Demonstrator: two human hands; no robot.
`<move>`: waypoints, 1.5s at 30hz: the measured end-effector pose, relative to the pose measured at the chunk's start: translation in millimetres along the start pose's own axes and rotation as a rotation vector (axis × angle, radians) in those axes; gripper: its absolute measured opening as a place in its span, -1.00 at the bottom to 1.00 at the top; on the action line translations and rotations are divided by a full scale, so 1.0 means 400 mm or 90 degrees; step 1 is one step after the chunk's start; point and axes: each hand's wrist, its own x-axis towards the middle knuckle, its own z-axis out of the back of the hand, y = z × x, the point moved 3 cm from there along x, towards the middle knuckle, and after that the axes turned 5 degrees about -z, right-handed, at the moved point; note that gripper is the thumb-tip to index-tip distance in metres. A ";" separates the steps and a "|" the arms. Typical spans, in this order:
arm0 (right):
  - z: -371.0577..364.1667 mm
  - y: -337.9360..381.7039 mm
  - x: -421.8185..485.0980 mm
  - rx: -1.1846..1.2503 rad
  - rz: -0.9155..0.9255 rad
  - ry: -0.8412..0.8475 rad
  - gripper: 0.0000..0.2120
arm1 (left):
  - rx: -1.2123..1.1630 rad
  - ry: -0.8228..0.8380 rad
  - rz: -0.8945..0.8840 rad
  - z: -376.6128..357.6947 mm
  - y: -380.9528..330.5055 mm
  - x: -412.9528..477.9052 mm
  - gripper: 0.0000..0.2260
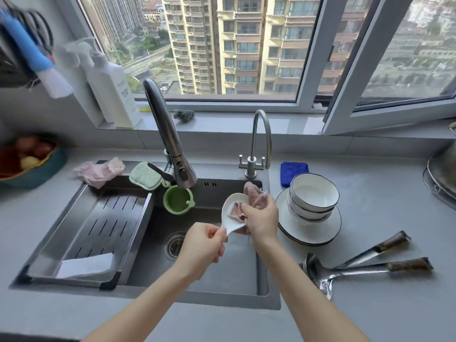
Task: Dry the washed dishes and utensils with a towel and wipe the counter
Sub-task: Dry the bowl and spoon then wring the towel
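Over the sink (222,280), my left hand (202,245) grips the handle of a white ceramic spoon (230,208). My right hand (261,218) presses a pink towel (254,196) into the spoon's bowl. To the right on the grey counter (370,304) stand stacked white bowls (313,196) on white plates (313,230). A metal ladle (318,265) and a metal spatula (365,267) with dark handles lie in front of them.
A drain tray (93,225) fills the sink's left half. Two faucets (167,137) rise behind the sink. A green sponge (144,175), green cup (177,199), pink gloves (98,171), blue cloth (293,171), fruit basket (29,164) and soap bottles (113,92) surround it.
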 end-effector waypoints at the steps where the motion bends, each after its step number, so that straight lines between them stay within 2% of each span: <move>1: -0.003 0.014 0.004 -0.113 0.110 0.002 -0.83 | 0.001 -0.012 0.009 0.007 -0.001 -0.005 -0.72; 3: 0.001 0.029 0.026 -0.257 0.261 0.001 -0.83 | 0.013 -0.030 0.034 0.033 0.003 -0.018 -0.73; 4: 0.014 0.034 0.046 -0.261 0.265 -0.018 -0.77 | 0.019 -0.040 0.049 0.052 0.009 -0.026 -0.73; 6: 0.052 0.064 0.081 -0.138 0.189 -0.038 -0.80 | 0.022 -0.072 0.070 0.093 0.023 -0.045 -0.72; 7: 0.068 0.077 0.083 -0.051 0.143 -0.005 -0.84 | 0.020 -0.084 0.075 0.108 0.026 -0.052 -0.72; 9: 0.050 0.086 0.045 0.067 0.026 0.142 -0.92 | 0.014 -0.082 0.080 0.118 0.022 -0.059 -0.72; 10: 0.026 0.084 0.011 0.058 -0.005 0.223 -0.87 | 0.014 -0.074 0.074 0.113 0.017 -0.058 -0.73; 11: 0.002 0.081 -0.025 -0.002 -0.004 0.283 -0.78 | 0.025 -0.067 0.061 0.105 0.009 -0.056 -0.73; 12: -0.023 0.067 -0.053 -0.134 0.045 0.324 -0.69 | 0.051 -0.065 0.042 0.096 -0.001 -0.053 -0.71; 14: -0.059 0.029 -0.067 -0.509 0.255 0.314 -0.56 | 0.128 -0.064 0.004 0.084 -0.014 -0.052 -0.67; 15: -0.071 0.023 -0.062 -0.584 0.309 0.291 -0.59 | 0.159 -0.063 -0.006 0.083 -0.017 -0.053 -0.66; 18: -0.077 0.023 -0.031 -0.472 0.227 0.333 -0.82 | 0.190 -0.058 -0.011 0.088 -0.012 -0.055 -0.62; 20: -0.071 0.019 -0.010 -0.373 0.164 0.313 -0.83 | 0.182 -0.055 -0.002 0.085 -0.009 -0.056 -0.64; 22: -0.055 0.025 0.025 -0.210 0.064 0.202 -0.85 | 0.132 -0.083 0.007 0.085 -0.008 -0.058 -0.69; 24: -0.020 0.034 0.052 0.003 -0.059 0.099 -0.87 | 0.079 -0.172 -0.002 0.095 -0.004 -0.058 -0.72; 26: -0.001 0.028 0.044 0.142 -0.183 0.143 -0.83 | 0.024 -0.263 -0.003 0.109 0.002 -0.052 -0.73; 28: -0.021 0.029 -0.008 0.192 -0.268 0.301 -0.79 | 0.008 -0.283 -0.004 0.093 0.004 -0.043 -0.72; 30: -0.062 0.044 -0.069 0.171 -0.248 0.440 -0.80 | 0.094 -0.253 -0.026 0.061 0.005 -0.034 -0.65; 31: -0.080 0.048 -0.084 0.152 -0.215 0.455 -0.77 | 0.139 -0.235 -0.039 0.048 0.002 -0.032 -0.63; 34: -0.103 0.053 -0.088 0.121 -0.182 0.390 -0.72 | 0.176 -0.148 -0.056 0.032 -0.016 -0.037 -0.67; 37: -0.090 0.061 -0.075 0.042 -0.138 0.357 -0.64 | 0.151 -0.034 0.020 0.073 -0.035 -0.056 -0.67; 39: -0.076 0.079 -0.067 -0.037 -0.102 0.364 -0.64 | 0.203 -0.120 0.010 0.138 -0.057 -0.059 -0.61; 41: -0.075 0.105 -0.074 -0.114 -0.048 0.410 -0.64 | 0.303 -0.207 -0.051 0.195 -0.077 -0.045 -0.65; 44: -0.106 0.139 -0.111 -0.158 0.023 0.471 -0.60 | 0.251 -0.142 -0.123 0.194 -0.088 -0.013 -0.74; 45: -0.121 0.147 -0.121 -0.165 0.033 0.479 -0.60 | 0.224 -0.163 -0.140 0.193 -0.086 -0.006 -0.74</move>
